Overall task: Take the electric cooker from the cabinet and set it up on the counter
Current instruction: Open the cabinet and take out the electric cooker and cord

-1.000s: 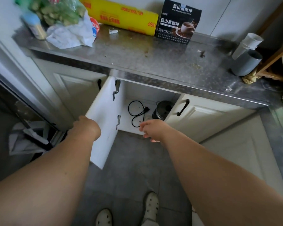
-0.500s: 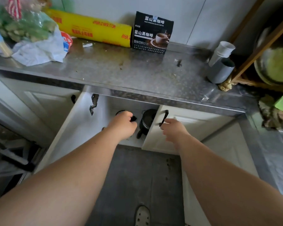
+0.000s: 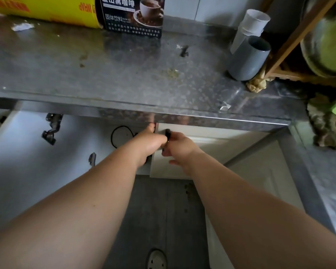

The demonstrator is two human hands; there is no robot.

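The electric cooker is hidden behind my left hand (image 3: 148, 141), which reaches into the open cabinet just under the counter edge. Only a dark sliver (image 3: 149, 158) shows below that wrist. Whether its fingers hold anything is hidden. A black power cord (image 3: 115, 137) loops on the white cabinet floor to the left of that hand. My right hand (image 3: 179, 149) is closed around the black handle (image 3: 167, 133) of the right cabinet door (image 3: 211, 144), which stands partly open. The steel counter (image 3: 124, 74) runs across above both hands.
The left cabinet door (image 3: 27, 167) is swung wide open, with hinges on its inner face. On the counter stand a black coffee box (image 3: 132, 16), a yellow wrap box (image 3: 47, 10), and grey (image 3: 248, 59) and white (image 3: 248, 26) cups. A wooden rack (image 3: 299, 45) is at the right.
My left hand left the left door and went into the cabinet, covering the cooker. My right hand moved onto the right door's handle. The view moved closer to the counter.
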